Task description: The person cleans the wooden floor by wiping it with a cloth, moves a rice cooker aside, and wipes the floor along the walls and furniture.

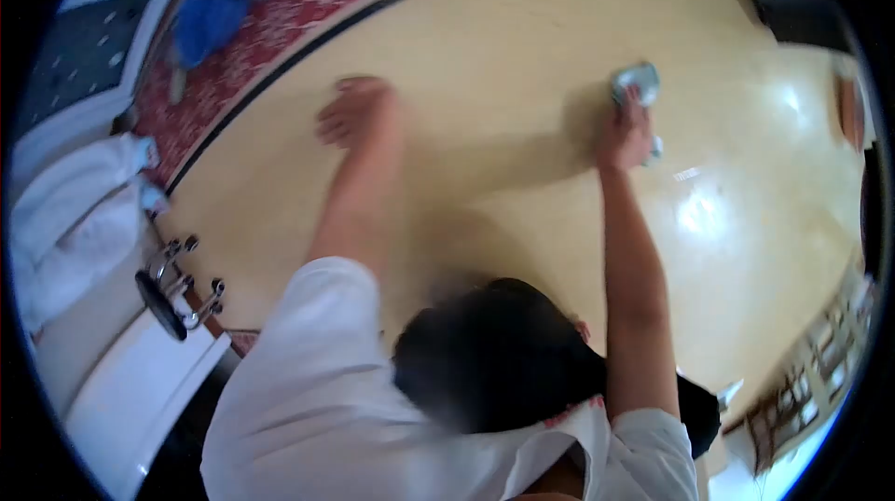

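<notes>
Cloth (645, 78): bunched on floor (503, 82), long axis pointing forward, leaning slightly left
Right hand (626, 136): closed over cloth
Left hand (352, 113): blurred, fingers loosely spread, empty

The floor (503, 26) is viewed through one head-worn wide-angle camera, aimed forward and steeply down; the white shirt (289, 389) is caught close below, the left hand (357, 112) and right hand (626, 137) farther off.
</notes>
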Demonstrator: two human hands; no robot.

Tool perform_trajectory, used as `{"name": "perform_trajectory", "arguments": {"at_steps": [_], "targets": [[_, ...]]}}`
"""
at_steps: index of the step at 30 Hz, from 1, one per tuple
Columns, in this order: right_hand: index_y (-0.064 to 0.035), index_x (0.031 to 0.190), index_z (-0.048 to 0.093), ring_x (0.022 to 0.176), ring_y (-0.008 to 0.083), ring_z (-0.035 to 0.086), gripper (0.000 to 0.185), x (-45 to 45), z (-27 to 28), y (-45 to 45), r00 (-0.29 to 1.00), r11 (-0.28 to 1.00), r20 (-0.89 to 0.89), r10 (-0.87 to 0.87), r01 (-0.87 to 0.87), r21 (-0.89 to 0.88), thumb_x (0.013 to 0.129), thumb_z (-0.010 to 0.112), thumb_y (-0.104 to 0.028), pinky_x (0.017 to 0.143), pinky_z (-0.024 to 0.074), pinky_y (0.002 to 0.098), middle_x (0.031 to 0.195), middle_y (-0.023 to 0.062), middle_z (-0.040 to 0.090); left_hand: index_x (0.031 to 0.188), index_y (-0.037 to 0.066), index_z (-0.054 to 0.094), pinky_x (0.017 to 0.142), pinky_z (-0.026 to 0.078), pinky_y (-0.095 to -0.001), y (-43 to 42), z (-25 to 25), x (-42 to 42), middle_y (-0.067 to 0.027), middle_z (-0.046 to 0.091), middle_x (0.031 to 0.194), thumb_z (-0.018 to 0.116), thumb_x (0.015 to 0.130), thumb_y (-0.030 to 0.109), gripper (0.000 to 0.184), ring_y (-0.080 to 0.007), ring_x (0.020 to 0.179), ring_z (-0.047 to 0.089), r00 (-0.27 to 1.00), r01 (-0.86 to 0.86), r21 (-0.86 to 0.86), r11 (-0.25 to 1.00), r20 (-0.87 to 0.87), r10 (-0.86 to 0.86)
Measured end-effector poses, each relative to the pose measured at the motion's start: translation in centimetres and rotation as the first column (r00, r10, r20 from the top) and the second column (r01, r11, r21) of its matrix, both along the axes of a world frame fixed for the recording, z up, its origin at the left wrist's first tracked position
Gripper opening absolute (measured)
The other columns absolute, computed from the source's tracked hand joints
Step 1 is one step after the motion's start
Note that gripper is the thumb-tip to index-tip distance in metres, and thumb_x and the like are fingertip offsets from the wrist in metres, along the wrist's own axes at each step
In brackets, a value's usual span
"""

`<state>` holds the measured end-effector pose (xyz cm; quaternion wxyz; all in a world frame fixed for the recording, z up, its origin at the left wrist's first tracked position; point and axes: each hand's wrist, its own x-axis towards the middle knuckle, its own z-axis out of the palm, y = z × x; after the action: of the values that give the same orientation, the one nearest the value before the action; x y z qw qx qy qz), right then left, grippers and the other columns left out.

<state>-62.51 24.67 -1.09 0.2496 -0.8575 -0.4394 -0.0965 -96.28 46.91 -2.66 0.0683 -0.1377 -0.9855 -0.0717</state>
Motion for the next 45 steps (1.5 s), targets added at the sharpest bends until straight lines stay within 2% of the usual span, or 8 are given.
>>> {"name": "perform_trajectory", "arguments": {"at_steps": [15,19,26,28,29,33,41,45], "targets": [[-0.0076,0.121,0.065,0.082,0.0350,0.064,0.034,22.5,23.7,-11.8,0.976,0.475,-0.209,0.063,-0.214,-0.854,0.093,0.052,-0.021,0.073,0.0494,0.0439,0.096,0.0191,0.069,0.150,0.000,0.023,0.115,0.016,-0.0560,-0.7,3.8,0.8,-0.0262,0.015,0.157,0.043,0.095,0.048,0.076,-0.0406,0.146,0.015,0.995,0.032,0.040,0.999,0.090,-0.035],[-0.0072,0.076,0.072,0.047,0.0147,0.046,0.053,31.0,25.3,-24.2,0.992,0.553,-0.127,0.007,-0.110,-0.826,0.094,0.052,-0.053,0.050,0.0394,0.0340,0.048,0.0032,0.050,0.151,0.001,0.017,0.115,0.012,-0.0569,-1.1,3.8,0.6,-0.0256,0.009,0.158,0.044,0.096,0.048,0.078,-0.0398,0.147,0.009,0.982,0.043,0.063,0.997,0.181,-0.054],[-0.0061,0.106,0.070,0.073,0.0178,0.055,0.038,38.0,23.2,-48.3,0.643,0.847,-0.663,-0.384,-0.041,-0.530,0.093,0.056,-0.039,0.063,0.0461,0.0338,0.080,0.0061,0.062,0.153,0.001,0.006,0.120,0.012,-0.0461,-5.1,4.5,-2.9,-0.0211,0.005,0.160,0.032,0.101,0.039,0.069,-0.0333,0.148,0.008,0.812,0.279,-0.043,0.959,0.544,-0.212],[-0.0032,0.110,0.068,0.085,0.0195,0.060,0.035,36.6,19.8,-57.8,0.410,0.955,-0.863,-0.296,0.128,-0.267,0.096,0.052,-0.032,0.069,0.0478,0.0338,0.092,0.0077,0.064,0.148,-0.006,0.021,0.120,0.010,-0.0463,-8.2,-0.2,-6.3,-0.0209,0.015,0.158,0.031,0.102,0.032,0.061,-0.0365,0.146,0.018,0.757,0.590,-0.754,0.290,0.390,-0.524],[-0.0009,0.111,0.065,0.079,0.0144,0.056,0.033,31.9,21.3,-56.6,0.429,0.864,-0.751,-0.502,0.285,-0.414,0.097,0.052,-0.028,0.068,0.0479,0.0309,0.090,0.0003,0.061,0.147,-0.007,0.026,0.121,0.006,-0.0465,-11.7,-0.9,-9.1,-0.0213,0.018,0.157,0.034,0.101,0.033,0.061,-0.0371,0.145,0.019,0.517,0.851,-0.285,0.441,0.312,-0.797],[-0.0001,0.114,0.066,0.070,0.0080,0.051,0.035,22.9,20.7,-54.7,0.362,0.732,-0.747,-0.557,0.639,-0.237,0.099,0.051,-0.028,0.062,0.0429,0.0249,0.080,-0.0029,0.057,0.142,0.003,0.042,0.117,0.019,-0.0481,-13.3,3.5,-14.1,-0.0202,0.029,0.154,0.049,0.096,0.035,0.057,-0.0376,0.142,0.027,0.090,0.696,-0.657,-0.290,0.480,-0.873],[0.0008,0.112,0.068,0.084,0.0171,0.062,0.037,27.0,8.7,-61.6,0.212,0.341,-0.613,-0.761,0.935,-0.101,0.095,0.052,-0.029,0.079,0.0481,0.0314,0.090,0.0082,0.068,0.139,0.002,0.045,0.102,0.042,-0.0444,-9.7,17.2,-1.8,-0.0235,0.055,0.131,0.051,0.095,0.032,0.053,-0.0393,0.120,0.053,0.073,0.736,-0.364,-0.571,0.881,-0.468],[-0.0040,0.130,0.056,0.120,0.0352,0.053,0.054,29.7,3.2,-52.7,0.091,0.083,0.014,-0.996,0.957,-0.276,0.091,0.053,-0.041,0.100,0.0427,0.0454,0.136,0.0165,0.054,0.133,0.001,0.049,0.098,0.044,-0.0484,-12.3,20.1,15.1,-0.0224,0.062,0.119,0.054,0.093,0.028,0.048,-0.0397,0.112,0.056,-0.179,0.577,-0.397,-0.714,0.792,-0.584]]}}
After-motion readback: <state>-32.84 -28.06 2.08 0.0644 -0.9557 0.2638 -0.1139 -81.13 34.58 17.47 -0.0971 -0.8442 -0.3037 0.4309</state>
